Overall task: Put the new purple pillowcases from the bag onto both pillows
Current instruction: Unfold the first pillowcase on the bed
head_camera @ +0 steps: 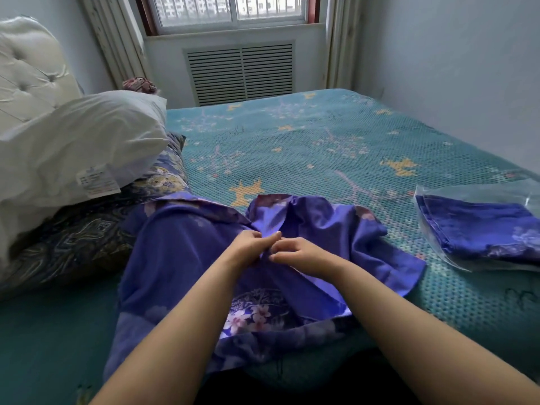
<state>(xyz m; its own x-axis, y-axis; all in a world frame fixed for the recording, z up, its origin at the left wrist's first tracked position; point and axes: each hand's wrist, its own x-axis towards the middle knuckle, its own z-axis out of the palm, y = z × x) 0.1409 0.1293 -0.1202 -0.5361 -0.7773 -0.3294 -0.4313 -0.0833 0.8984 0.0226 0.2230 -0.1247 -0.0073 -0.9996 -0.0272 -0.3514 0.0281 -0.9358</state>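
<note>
Bed, teal patterned cover, carries everything inspected. At its head end, to my left: one bare white pillow stacked on a second pillow in a dark patterned case. Directly before me lies the unfolded purple pillowcase, its long axis running from the near bed edge away toward the window, its far end rumpled and turned back to show a paler inside. To my right, well apart, the clear bag holds a second folded purple case. My left hand and right hand meet at the middle of the cloth, fingers of both curled and pinching a fold, almost touching each other. Judgement: I am finding the opening; the white pillow lies left of the grip, nearer my left hand, so the mouth should turn that way
</note>
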